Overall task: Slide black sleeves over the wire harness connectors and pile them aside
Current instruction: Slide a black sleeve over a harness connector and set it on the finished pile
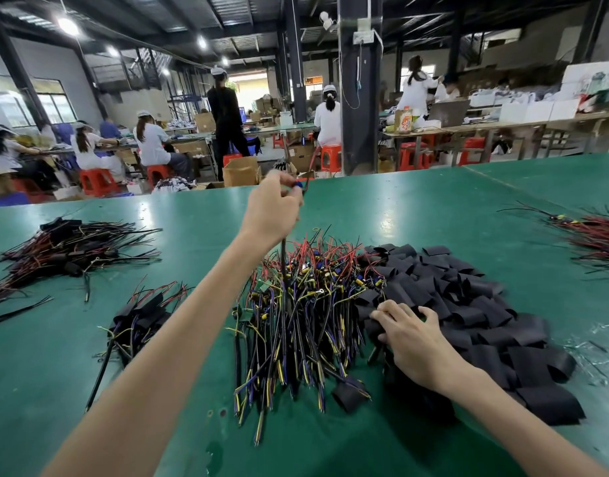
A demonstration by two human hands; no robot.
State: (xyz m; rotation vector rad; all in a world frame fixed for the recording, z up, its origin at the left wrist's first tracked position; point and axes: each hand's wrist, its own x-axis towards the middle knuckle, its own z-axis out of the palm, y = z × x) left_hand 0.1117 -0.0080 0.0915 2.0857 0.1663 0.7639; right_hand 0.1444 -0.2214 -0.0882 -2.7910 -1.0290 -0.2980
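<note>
Above the wire pile (306, 304), the left hand (273, 208) is pinching one wire (283, 251). Beside the pile, the right hand (409, 335) is touching black sleeves (468, 304), grip unclear.

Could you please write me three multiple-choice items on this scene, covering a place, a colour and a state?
1. The black sleeves lie where from the loose harnesses? A left B right C on the floor
2. The table top is: A green B grey C white
3. The left hand is: A flat on the table B raised, pinching a harness C holding scissors
Answers: 1 B: they heap right of the wires, under the right hand. 2 A: plainly green. 3 B: it pinches a harness held above the pile.
</note>
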